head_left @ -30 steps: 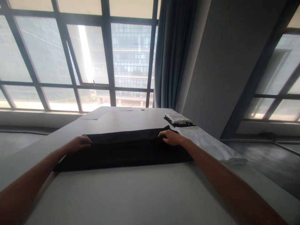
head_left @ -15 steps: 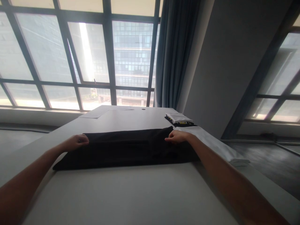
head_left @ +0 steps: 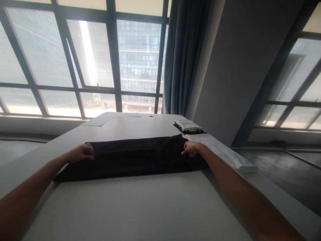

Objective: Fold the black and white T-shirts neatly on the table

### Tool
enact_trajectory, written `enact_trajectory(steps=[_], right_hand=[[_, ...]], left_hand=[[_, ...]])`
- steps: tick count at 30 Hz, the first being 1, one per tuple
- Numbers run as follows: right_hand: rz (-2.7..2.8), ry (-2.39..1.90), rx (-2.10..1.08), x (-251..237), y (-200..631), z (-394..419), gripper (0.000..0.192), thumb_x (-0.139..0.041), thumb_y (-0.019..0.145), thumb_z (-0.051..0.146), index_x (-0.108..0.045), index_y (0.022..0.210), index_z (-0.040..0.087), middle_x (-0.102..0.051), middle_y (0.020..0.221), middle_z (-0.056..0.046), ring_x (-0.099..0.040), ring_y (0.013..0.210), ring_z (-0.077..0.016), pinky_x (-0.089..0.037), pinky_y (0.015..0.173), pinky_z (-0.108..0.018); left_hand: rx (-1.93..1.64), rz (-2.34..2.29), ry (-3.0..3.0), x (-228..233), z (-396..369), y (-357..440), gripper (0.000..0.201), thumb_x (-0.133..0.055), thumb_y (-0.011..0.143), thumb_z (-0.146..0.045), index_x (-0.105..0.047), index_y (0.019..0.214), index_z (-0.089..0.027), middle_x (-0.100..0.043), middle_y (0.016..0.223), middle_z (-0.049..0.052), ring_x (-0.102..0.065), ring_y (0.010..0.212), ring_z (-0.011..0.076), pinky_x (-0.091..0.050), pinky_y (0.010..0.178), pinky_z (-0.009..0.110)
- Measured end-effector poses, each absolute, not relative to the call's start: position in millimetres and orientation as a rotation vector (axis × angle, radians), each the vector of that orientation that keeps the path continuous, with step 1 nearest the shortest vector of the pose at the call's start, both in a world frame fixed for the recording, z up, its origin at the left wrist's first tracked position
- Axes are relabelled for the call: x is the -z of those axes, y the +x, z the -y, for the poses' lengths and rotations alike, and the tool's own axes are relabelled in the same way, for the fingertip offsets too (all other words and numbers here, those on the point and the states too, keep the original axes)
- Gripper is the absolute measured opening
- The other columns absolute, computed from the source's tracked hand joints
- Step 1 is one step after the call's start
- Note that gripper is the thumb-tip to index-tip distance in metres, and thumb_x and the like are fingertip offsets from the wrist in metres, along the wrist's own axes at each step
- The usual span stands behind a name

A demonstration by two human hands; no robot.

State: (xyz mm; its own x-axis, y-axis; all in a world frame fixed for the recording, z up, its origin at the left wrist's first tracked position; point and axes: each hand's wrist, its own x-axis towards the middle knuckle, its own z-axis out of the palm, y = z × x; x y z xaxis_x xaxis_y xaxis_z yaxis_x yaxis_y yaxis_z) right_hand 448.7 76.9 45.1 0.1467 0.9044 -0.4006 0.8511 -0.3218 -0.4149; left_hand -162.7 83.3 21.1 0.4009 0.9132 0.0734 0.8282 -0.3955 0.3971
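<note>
A black cloth (head_left: 130,157), folded into a long strip, lies across the white table (head_left: 135,207) in front of me. At its left end, my left hand (head_left: 81,153) is closed with the fingers curled over the far edge of the fabric. My right hand (head_left: 192,149) is closed at the right end, its fingers bent down onto the cloth just beside a small raised corner. Its fingertips are partly hidden, so how much fabric they pinch does not show.
Right of the black cloth lies a folded white cloth (head_left: 218,150) along the table's edge. Behind it sits a small stack of folded white and black fabric (head_left: 189,125). Paper sheets (head_left: 96,121) lie at the far left. A blue-grey curtain (head_left: 183,60) hangs beside the windows.
My right hand has shifted slightly right and down from the cloth's raised corner. My left hand stays at the left end. The whole view has moved slightly.
</note>
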Motion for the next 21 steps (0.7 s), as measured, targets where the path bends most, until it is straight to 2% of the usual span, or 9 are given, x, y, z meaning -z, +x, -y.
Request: enact_trajectory(steps=[4, 9, 13, 16, 21], right_hand=[[1.752, -2.176, -0.941, -46.6, 449.2, -67.2, 0.044, -0.09, 0.064, 0.026, -0.062, 0.097, 0.019, -0.064, 0.08, -0.003, -0.063, 0.068, -0.0161, -0.052, 0.051, -0.023], [1.68, -2.092, -0.791, -58.4, 458.2, -57.9, 0.041, -0.083, 0.071, 0.024, -0.061, 0.106, 0.02, -0.063, 0.088, -0.003, -0.061, 0.072, -0.0145, -0.049, 0.054, -0.021], [1.748, -2.363, -0.896, -62.7, 466.2, -56.5, 0.032, -0.082, 0.072, 0.02, -0.064, 0.097, 0.016, -0.063, 0.076, -0.002, -0.063, 0.06, -0.0152, -0.05, 0.05, -0.024], [1.787, -2.548, -0.971, -63.1, 467.9, -67.5, 0.023, -0.08, 0.076, 0.024, -0.065, 0.09, 0.012, -0.066, 0.07, -0.007, -0.067, 0.057, -0.0193, -0.052, 0.049, -0.026], [1.786, -2.489, -0.481, -67.8, 463.7, -116.5, 0.035, -0.079, 0.079, 0.039, -0.068, 0.091, 0.008, -0.07, 0.072, -0.012, -0.07, 0.061, -0.0224, -0.056, 0.058, -0.031]], left_hand=[[-0.409, -1.536, 2.375, -13.7, -86.8, -165.7, 0.045, -0.064, 0.069, -0.064, -0.069, 0.076, -0.02, -0.063, 0.09, 0.006, -0.06, 0.083, 0.0243, -0.047, 0.079, 0.035], [-0.414, -1.536, 2.384, -13.6, -83.8, -162.8, 0.046, -0.057, 0.075, -0.064, -0.066, 0.078, -0.019, -0.062, 0.088, 0.004, -0.056, 0.082, 0.0215, -0.045, 0.079, 0.033], [-0.401, -1.553, 2.326, -22.1, -76.0, -157.1, 0.049, -0.059, 0.072, -0.066, -0.064, 0.079, -0.018, -0.065, 0.084, 0.003, -0.057, 0.083, 0.0215, -0.044, 0.08, 0.031], [-0.352, -1.585, 2.261, -27.7, -70.5, -153.0, 0.053, -0.06, 0.069, -0.067, -0.067, 0.082, -0.017, -0.068, 0.082, 0.004, -0.059, 0.082, 0.0225, -0.044, 0.077, 0.031], [-0.296, -1.849, 2.24, -33.9, -67.4, -153.3, 0.054, -0.049, 0.077, -0.069, -0.066, 0.072, -0.017, -0.063, 0.068, 0.003, -0.058, 0.07, 0.0212, -0.041, 0.067, 0.029]])
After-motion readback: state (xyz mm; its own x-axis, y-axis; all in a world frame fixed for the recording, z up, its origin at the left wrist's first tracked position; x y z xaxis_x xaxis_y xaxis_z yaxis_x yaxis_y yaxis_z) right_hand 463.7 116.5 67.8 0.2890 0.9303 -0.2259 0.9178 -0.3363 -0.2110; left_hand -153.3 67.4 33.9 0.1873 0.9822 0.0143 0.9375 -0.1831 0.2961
